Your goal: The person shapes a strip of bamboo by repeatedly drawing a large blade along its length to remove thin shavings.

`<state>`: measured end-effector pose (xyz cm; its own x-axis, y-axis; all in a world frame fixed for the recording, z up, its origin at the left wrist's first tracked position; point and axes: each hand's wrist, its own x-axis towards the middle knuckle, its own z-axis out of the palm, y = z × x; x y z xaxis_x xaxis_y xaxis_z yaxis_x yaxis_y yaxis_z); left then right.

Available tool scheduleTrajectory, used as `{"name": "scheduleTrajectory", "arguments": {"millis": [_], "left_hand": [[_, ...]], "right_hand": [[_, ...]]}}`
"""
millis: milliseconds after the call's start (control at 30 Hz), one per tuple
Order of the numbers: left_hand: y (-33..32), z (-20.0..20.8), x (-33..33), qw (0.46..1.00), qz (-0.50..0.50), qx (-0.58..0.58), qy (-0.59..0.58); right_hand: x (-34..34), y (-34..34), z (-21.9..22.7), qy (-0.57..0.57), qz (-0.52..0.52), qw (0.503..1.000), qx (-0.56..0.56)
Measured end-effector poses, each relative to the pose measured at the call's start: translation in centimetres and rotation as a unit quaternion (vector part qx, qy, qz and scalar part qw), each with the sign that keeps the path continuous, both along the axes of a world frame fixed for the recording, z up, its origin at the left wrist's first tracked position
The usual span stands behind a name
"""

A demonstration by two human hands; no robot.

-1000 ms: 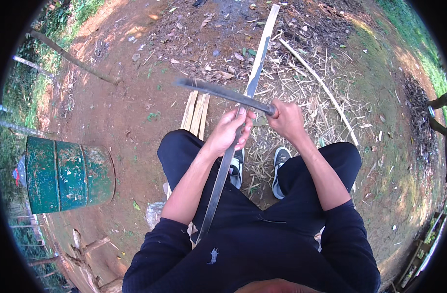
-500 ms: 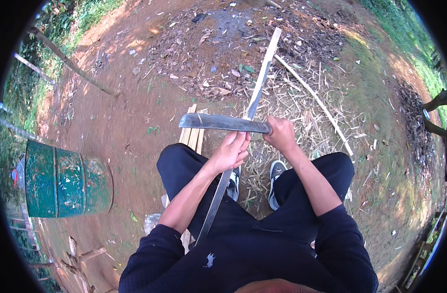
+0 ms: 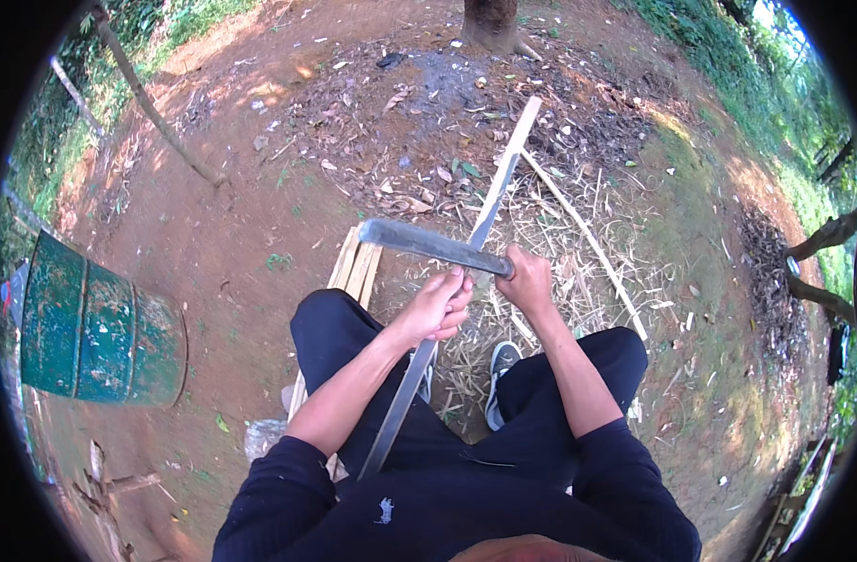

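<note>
I sit over bare ground with a long thin bamboo strip running from my lap out ahead of me. My left hand is closed around the strip at its middle. My right hand grips the handle of a big grey knife, whose blade lies crosswise over the strip, pointing left, just above my left hand. The strip's near end passes down along my left thigh.
A green metal drum lies at the left. Several split bamboo slats rest beside my left knee. Shavings and thin sticks litter the ground ahead. A tree base stands at the top, a thin pole leans at upper left.
The knife blade has levelled and slid nearer along the strip toward my left hand. Both hands have drawn slightly closer to my body.
</note>
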<state>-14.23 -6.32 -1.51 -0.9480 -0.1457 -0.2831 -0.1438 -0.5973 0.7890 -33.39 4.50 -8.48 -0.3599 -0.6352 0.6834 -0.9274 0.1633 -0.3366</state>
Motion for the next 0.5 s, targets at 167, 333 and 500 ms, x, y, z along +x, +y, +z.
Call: {"name": "scheduleTrajectory", "arguments": {"millis": [167, 333, 500], "left_hand": [[-1.5, -1.1, 0.8, 0.998, 0.025, 0.045, 0.037], [-2.0, -0.5, 0.4, 0.999, 0.018, 0.024, 0.035], [-1.8, 0.7, 0.4, 1.0, -0.02, -0.007, 0.021]], "right_hand": [[-6.1, 1.4, -3.2, -0.183, -0.251, 0.937, 0.158], [-10.0, 4.3, -0.3, -0.295, -0.407, 0.862, 0.075], [-9.5, 7.4, 4.9, -0.422, -0.259, 0.864, -0.087]]}}
